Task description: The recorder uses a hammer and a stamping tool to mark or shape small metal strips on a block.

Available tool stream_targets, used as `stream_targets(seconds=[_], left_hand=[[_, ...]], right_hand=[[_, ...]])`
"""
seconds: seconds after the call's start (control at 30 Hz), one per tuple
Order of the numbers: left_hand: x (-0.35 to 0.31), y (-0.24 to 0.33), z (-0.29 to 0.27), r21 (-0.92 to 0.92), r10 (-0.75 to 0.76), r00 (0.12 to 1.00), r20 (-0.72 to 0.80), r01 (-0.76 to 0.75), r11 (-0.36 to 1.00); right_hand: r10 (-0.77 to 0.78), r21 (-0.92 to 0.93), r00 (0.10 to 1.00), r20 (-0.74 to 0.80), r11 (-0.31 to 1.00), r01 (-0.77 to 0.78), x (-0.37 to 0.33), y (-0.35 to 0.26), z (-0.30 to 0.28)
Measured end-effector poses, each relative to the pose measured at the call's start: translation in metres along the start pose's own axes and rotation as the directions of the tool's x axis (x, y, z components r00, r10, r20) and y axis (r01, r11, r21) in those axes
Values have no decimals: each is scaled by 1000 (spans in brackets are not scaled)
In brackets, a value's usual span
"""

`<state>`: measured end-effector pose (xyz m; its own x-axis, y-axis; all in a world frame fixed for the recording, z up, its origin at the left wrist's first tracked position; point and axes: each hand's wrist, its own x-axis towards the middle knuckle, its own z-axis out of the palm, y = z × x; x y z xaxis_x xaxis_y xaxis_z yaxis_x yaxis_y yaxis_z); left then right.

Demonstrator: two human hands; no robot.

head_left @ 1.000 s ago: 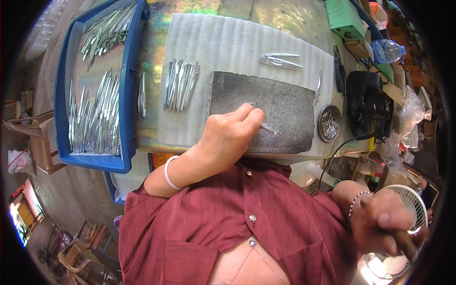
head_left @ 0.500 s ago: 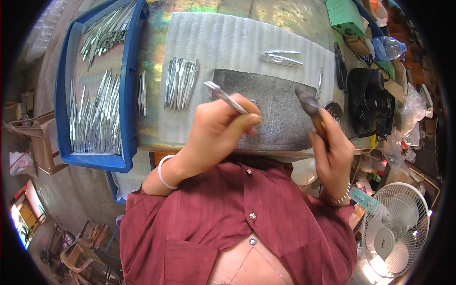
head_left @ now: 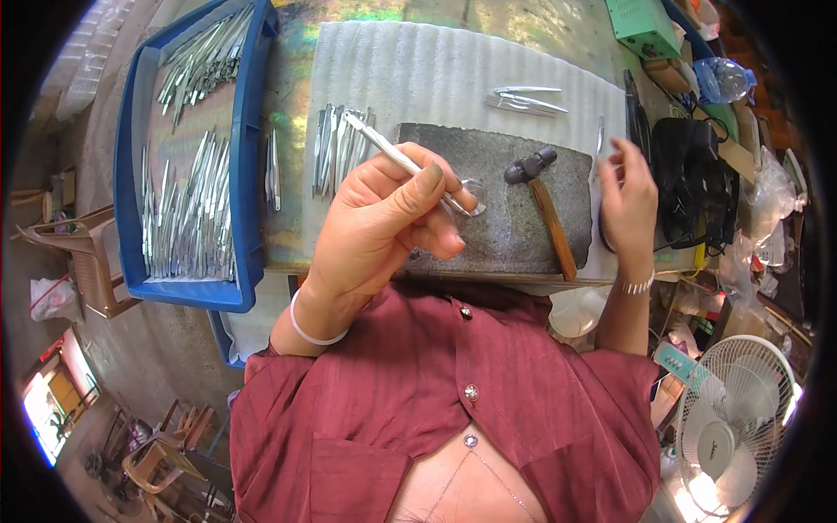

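My left hand (head_left: 384,205) is closed around a slim pair of silver tweezers (head_left: 381,139), tilted up to the left above a dark stone slab (head_left: 436,144). On the slab lies a small hammer (head_left: 549,218) with a dark metal head and a wooden handle, touched by neither hand. To the right of the slab is my right hand (head_left: 629,196), holding nothing, its fingers apart and slightly bent. Close to those fingertips a thin silver piece (head_left: 600,135) rests on the white foam sheet (head_left: 418,65). A row of silver tweezers (head_left: 330,157) lies on the foam, partly behind my left hand.
At left stands a blue tray (head_left: 248,174) with many silver tweezers; several more pieces (head_left: 274,170) lie beside it. A few tweezers (head_left: 527,98) sit on the far foam. On the right are a black bag-like object (head_left: 684,183), a green box (head_left: 643,28), a plastic bottle (head_left: 724,80) and a fan (head_left: 732,427).
My right hand has let go of the hammer, which now lies on the slab, and has moved right. My left hand has shifted slightly left, still with the tweezers.
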<state>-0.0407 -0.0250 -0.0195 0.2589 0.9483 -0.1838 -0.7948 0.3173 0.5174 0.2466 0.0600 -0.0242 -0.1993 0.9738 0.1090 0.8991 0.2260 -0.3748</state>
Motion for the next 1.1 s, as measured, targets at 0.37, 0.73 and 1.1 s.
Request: stream_targets(seconds=[0.37,0.73,1.1], left_hand=[[0,0,16,323,-50,987,-155,99,941],[0,-11,6,622,89,996,21,-82,779],[-5,-16,19,664,35,999,28,-45,746]], right_hand=[[277,-71,947,159,960,-269,59,77,31],[164,189,978,128,964,-186,37,60,-5],[-217,858,859,464,349,-376,-16,-82,-20]])
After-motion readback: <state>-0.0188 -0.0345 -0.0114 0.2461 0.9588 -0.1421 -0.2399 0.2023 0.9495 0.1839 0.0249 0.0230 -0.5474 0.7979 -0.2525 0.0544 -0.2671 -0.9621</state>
